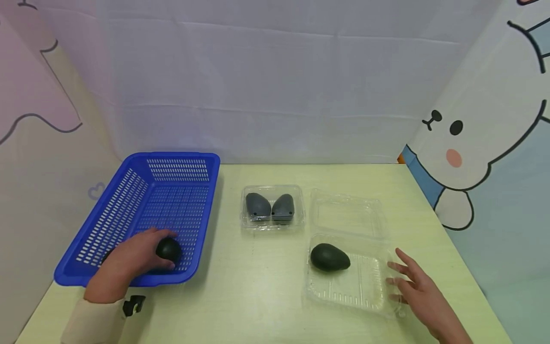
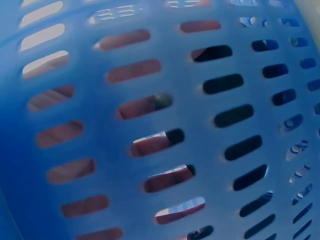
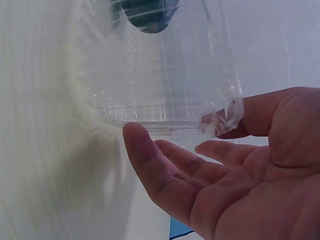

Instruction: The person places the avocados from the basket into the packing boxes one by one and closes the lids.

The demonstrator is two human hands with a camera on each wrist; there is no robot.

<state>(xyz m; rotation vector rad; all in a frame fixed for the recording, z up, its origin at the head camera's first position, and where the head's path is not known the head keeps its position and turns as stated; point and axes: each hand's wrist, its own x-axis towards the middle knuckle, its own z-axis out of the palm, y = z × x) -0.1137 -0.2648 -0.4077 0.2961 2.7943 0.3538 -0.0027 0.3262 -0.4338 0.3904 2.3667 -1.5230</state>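
My left hand (image 1: pixel 139 253) reaches into the near end of the blue basket (image 1: pixel 204 239) and grips a dark avocado (image 1: pixel 169 249) between thumb and fingers. Part of another dark object shows beside the hand, mostly hidden behind it. Through the basket's slots, the left wrist view shows bits of the hand and dark avocado skin (image 2: pixel 229 116). On the right, an opened clear plastic clamshell box (image 1: pixel 352 291) holds one avocado (image 1: pixel 330 257) at its left end. My right hand (image 1: pixel 423 296) is at the box's right end, fingers loosely extended and fingertips right at its rim (image 3: pixel 165 122).
A closed clear box (image 1: pixel 275 228) with two dark avocado-shaped pieces (image 1: pixel 258 206) stands at mid-table, between the basket and the opened box. The opened box's lid (image 1: pixel 348 215) lies back toward the rear. A white cloth (image 1: pixel 266 95) hangs behind the table.
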